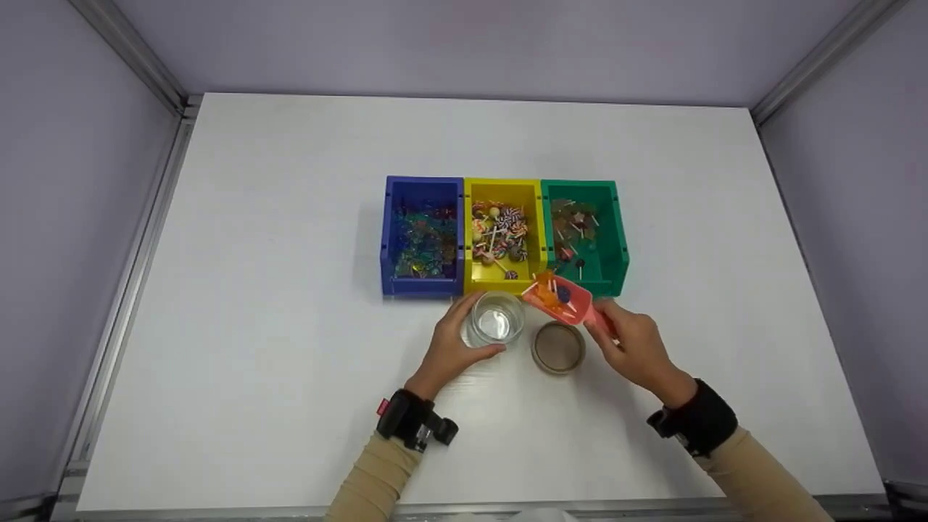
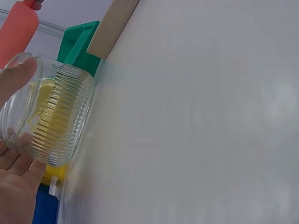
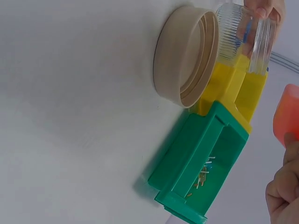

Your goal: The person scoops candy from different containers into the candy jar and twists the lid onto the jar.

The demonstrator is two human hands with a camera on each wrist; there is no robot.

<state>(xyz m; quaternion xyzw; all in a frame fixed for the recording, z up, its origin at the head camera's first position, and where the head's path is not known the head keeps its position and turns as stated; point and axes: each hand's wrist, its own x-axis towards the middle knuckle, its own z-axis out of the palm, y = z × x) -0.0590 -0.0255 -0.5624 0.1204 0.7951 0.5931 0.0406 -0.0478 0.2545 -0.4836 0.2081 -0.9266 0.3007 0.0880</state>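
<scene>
My left hand [image 1: 451, 346] grips a ribbed clear glass jar [image 1: 497, 319] round its side, thumb and fingers on opposite sides. No contents show in the jar, which stands in front of the yellow bin [image 1: 507, 284]. In my right hand [image 1: 638, 349] is the handle of a pink-red scoop [image 1: 573, 304], held above the table just right of the jar's mouth. The scoop carries orange pieces and a dark blue one [image 1: 562, 293], with white sticks among them. Under the scoop, a round beige lid [image 1: 558, 348] lies on the table, its hollow side up.
Left of the yellow bin, a blue bin [image 1: 423, 287] holds translucent coloured pieces. Several small lollipops [image 1: 500, 228] lie in the yellow bin. The green bin [image 1: 609, 268] on the right has a few more stick pieces. All three stand side by side on the white table [image 1: 275, 304].
</scene>
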